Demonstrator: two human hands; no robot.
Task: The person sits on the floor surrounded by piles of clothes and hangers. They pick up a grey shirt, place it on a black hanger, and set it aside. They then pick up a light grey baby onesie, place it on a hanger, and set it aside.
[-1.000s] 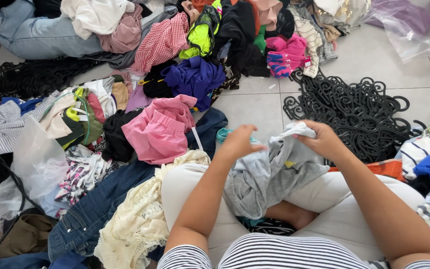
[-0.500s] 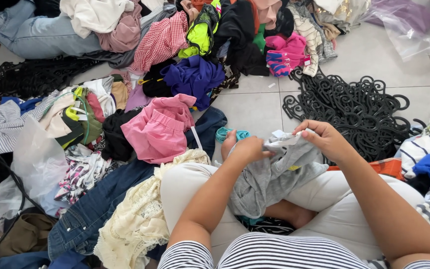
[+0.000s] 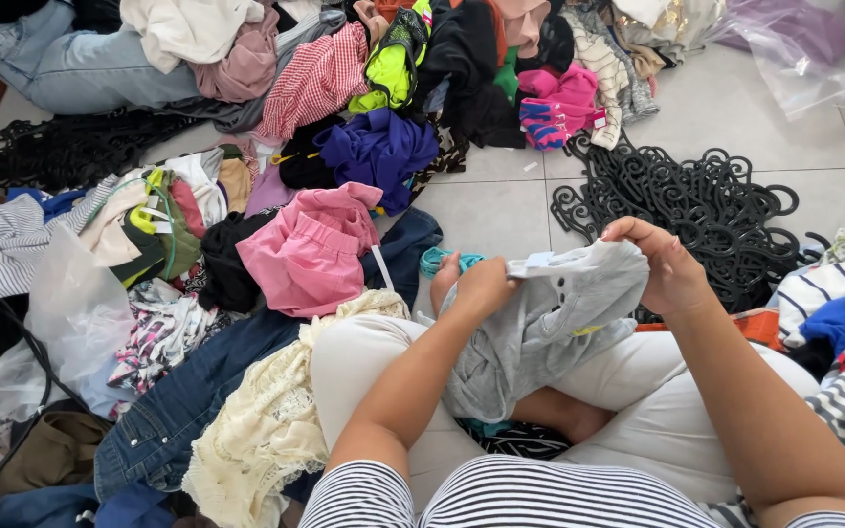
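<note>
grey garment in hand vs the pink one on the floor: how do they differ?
The grey garment is held up over the lap by the left hand and right hand; the pink garment lies untouched on the clothes pile. The grey one is stretched between the two grips and hangs down; the pink one is crumpled in a heap. Both are soft fabric clothing.

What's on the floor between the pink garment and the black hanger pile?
In the head view, mostly bare tile between pink garment and black hanger pile; nearer the person, left hand grips the grey garment.
</note>
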